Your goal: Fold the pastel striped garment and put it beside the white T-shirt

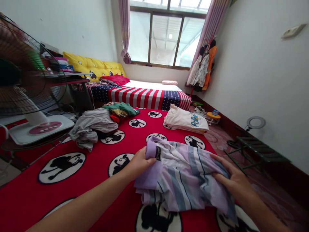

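Observation:
A lilac striped shirt [183, 177] lies crumpled on the red bed cover [96, 154] with black and white round prints. My left hand [140, 162] grips the shirt's plain purple collar at its left side. My right hand [233, 180] rests on the shirt's right edge, fingers spread and pressing the cloth down.
A heap of grey and green clothes [96, 125] lies at the bed's far left. A folded white shirt stack [185, 120] sits far right. A standing fan [26, 83] is at the left. A second bed with a flag cover [145, 96] stands behind. A green folding rack [256, 151] is on the floor right.

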Demonstrator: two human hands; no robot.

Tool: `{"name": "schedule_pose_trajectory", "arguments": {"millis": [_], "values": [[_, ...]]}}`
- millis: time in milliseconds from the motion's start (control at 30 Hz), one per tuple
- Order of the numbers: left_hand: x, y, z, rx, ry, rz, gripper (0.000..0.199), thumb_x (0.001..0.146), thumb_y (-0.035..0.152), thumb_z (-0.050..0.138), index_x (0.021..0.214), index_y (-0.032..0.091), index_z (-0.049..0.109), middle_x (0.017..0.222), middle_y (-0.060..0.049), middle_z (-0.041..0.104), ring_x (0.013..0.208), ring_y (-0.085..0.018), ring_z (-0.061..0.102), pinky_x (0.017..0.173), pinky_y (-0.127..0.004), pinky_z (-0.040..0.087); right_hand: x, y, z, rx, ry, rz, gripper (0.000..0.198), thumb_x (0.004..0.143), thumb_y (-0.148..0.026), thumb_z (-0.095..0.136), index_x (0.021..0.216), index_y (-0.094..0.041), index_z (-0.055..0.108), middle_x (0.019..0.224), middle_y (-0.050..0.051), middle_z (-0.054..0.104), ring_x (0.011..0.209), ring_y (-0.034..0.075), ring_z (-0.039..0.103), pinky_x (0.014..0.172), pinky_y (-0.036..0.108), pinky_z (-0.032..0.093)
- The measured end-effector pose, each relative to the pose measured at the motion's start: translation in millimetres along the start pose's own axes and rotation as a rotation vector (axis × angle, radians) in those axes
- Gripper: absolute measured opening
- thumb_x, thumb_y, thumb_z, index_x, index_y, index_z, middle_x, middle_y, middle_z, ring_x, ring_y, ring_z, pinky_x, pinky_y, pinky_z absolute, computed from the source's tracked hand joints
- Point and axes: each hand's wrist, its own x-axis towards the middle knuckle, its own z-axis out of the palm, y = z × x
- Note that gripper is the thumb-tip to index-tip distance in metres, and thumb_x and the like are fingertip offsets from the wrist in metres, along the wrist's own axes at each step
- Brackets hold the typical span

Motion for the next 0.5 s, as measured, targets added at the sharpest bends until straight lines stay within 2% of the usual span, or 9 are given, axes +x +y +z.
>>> {"name": "schedule_pose_trajectory", "arguments": {"millis": [133, 233, 300, 367, 500], "values": [[-8, -2, -3, -0.112, 0.067, -0.158, 0.071, 0.071, 0.017, 0.068, 0.137, 0.015, 0.042, 0.124, -0.012, 0.064, 0.107, -0.025, 0.064, 0.092, -0.035, 0.050, -2, 6, -6, 0.033, -0.079, 0.048, 0.068, 0.055, -0.036, 0.065, 0.122, -0.023, 0.067, 0.124, 0.006, 0.065, 0.123, 0.033, 0.053, 0.104, 0.040, 0.041], [-22, -1, -5, -0.082, 0.053, -0.105, 0.089, 0.072, 0.014, 0.067, 0.150, 0.023, 0.025, 0.146, -0.010, 0.047, 0.126, -0.024, 0.053, 0.106, -0.036, 0.040, -6, 10, -9, 0.087, -0.111, 0.113, 0.068, 0.053, -0.032, 0.064, 0.120, -0.024, 0.068, 0.125, 0.007, 0.065, 0.122, 0.034, 0.053, 0.100, 0.039, 0.044], [-28, 3, -8, -0.010, 0.034, -0.030, 0.090, 0.071, 0.013, 0.066, 0.151, 0.027, 0.026, 0.150, -0.007, 0.040, 0.134, -0.025, 0.044, 0.113, -0.038, 0.032, -6, 5, -15, 0.122, -0.101, 0.133, 0.070, 0.052, -0.029, 0.064, 0.122, -0.024, 0.066, 0.126, 0.007, 0.063, 0.120, 0.034, 0.055, 0.098, 0.039, 0.045], [-25, 11, -12, 0.030, 0.027, 0.033, 0.090, 0.069, 0.011, 0.067, 0.149, 0.028, 0.031, 0.149, -0.004, 0.042, 0.134, -0.025, 0.043, 0.114, -0.038, 0.030, 3, -6, -21, 0.160, -0.083, 0.127, 0.072, 0.051, -0.026, 0.063, 0.123, -0.025, 0.065, 0.127, 0.006, 0.063, 0.117, 0.034, 0.056, 0.095, 0.040, 0.047], [15, 41, -22, 0.022, 0.064, 0.065, 0.088, 0.066, 0.011, 0.066, 0.147, 0.026, 0.036, 0.130, -0.004, 0.061, 0.112, -0.024, 0.061, 0.100, -0.037, 0.046, 52, -44, -33, 0.191, -0.075, 0.097, 0.068, 0.050, -0.019, 0.060, 0.117, -0.025, 0.069, 0.122, 0.007, 0.065, 0.101, 0.033, 0.064, 0.084, 0.039, 0.052]]}}
